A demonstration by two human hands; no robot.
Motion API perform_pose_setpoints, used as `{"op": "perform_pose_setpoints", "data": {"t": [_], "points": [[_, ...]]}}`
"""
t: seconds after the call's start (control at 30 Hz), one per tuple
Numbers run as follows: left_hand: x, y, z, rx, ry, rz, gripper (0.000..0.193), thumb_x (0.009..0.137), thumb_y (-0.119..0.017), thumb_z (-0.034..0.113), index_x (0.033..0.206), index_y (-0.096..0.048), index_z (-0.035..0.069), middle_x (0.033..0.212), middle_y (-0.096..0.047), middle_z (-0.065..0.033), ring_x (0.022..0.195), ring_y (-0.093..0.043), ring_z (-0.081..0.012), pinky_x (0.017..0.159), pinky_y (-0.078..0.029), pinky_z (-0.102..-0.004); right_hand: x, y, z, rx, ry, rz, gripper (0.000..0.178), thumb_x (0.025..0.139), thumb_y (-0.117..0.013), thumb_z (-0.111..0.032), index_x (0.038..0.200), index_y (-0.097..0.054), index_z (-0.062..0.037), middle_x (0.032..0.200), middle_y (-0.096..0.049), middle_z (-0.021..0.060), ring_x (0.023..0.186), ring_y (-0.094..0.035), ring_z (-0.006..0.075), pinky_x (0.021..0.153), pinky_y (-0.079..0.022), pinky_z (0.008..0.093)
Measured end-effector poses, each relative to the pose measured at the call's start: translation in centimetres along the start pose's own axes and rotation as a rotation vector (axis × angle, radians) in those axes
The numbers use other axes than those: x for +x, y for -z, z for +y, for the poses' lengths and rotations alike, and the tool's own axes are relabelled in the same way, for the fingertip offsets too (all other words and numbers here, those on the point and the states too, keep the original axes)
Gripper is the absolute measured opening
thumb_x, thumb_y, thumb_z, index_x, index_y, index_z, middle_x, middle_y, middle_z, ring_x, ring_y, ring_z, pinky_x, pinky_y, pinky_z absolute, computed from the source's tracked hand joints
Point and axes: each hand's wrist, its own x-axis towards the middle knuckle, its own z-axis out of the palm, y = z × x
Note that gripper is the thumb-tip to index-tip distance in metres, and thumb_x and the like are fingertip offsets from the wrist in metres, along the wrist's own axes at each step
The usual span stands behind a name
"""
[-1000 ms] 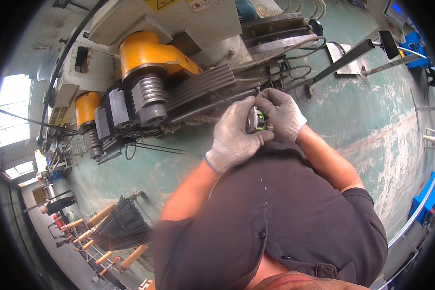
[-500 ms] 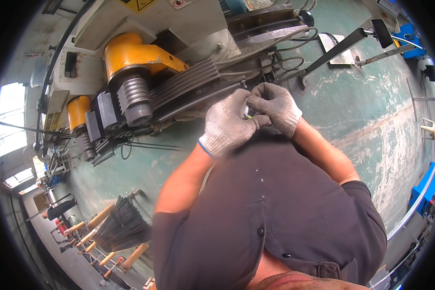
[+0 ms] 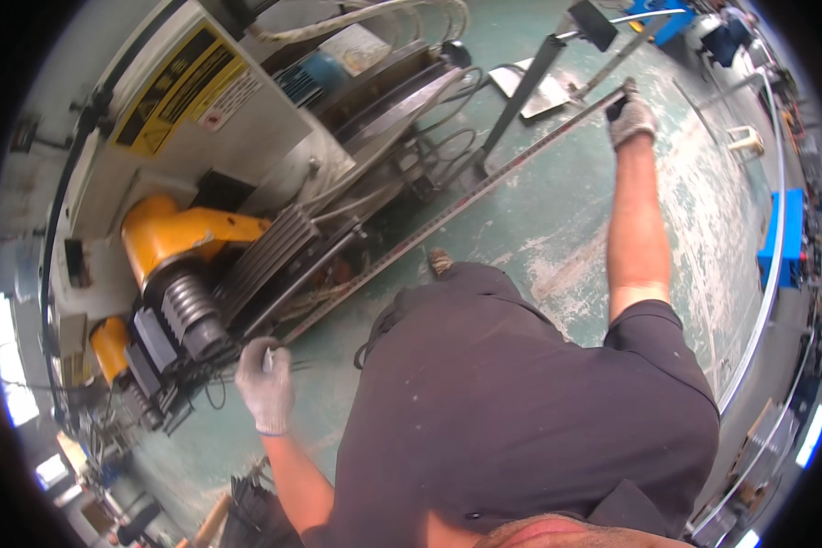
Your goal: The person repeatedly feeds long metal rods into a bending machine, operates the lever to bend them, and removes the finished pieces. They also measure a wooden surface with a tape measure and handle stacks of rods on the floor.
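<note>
A long thin tape measure blade [image 3: 470,199] stretches diagonally in front of me, pulled straight between my two hands. At its far right end my right hand [image 3: 632,121], in a soiled grey-white knit glove, is closed around a dark piece that looks like the tape measure's case. My arm on that side is stretched well out. My left hand [image 3: 265,385], gloved too, has its fingers curled into a pinch at the near left end of the blade, beside the machine's dark bar [image 3: 306,283]. Its fingertips partly hide that end.
A large machine with yellow arms [image 3: 155,237], ribbed rollers [image 3: 192,310] and a pale cabinet [image 3: 274,119] fills the left. Grey hoses loop off it. A dark post [image 3: 525,96] stands beyond the blade. A stool [image 3: 745,140] and blue equipment [image 3: 781,239] are at right.
My hands were together before my chest and have moved apart, the right far out to the upper right, the left down to the left. The tape measure blade is now drawn out between them.
</note>
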Motion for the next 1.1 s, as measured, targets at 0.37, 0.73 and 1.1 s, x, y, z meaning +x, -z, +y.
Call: {"op": "perform_pose_setpoints", "data": {"t": [0.37,0.73,1.1], "points": [[2.6,-1.8,4.8,0.020,-0.109,0.015,0.022,0.101,-0.080,0.022,0.101,-0.076,0.000,0.093,-0.074,-0.0183,0.083,-0.070,-0.0323,0.082,-0.056,-0.0416,-24.3,-4.7,10.7,-0.134,-0.158,-0.474,0.029,0.109,-0.073,-0.029,0.107,-0.078,-0.0010,0.086,-0.075,0.0074,0.064,-0.070,0.0192,0.053,-0.055,0.0351],[4.7,0.8,-5.9,0.440,0.169,0.350,0.066,0.096,-0.078,0.067,0.109,-0.081,0.003,0.108,-0.082,-0.0249,0.101,-0.079,-0.0453,0.091,-0.062,-0.0507,-9.9,-8.5,10.5,-0.360,-0.117,-0.409,0.026,0.110,-0.067,-0.032,0.104,-0.074,-0.0072,0.090,-0.071,0.0053,0.071,-0.064,0.0201,0.069,-0.055,0.0397],[5.3,0.1,-1.8,0.490,0.370,0.360,0.069,0.090,-0.077,0.069,0.117,-0.082,0.006,0.118,-0.081,-0.0237,0.111,-0.078,-0.0441,0.100,-0.061,-0.0513,-4.3,-7.1,13.2,-0.195,-0.170,-0.511,0.028,0.115,-0.067,-0.031,0.120,-0.073,-0.0046,0.092,-0.077,0.0105,0.075,-0.074,0.0251,0.058,-0.053,0.0336]]}}
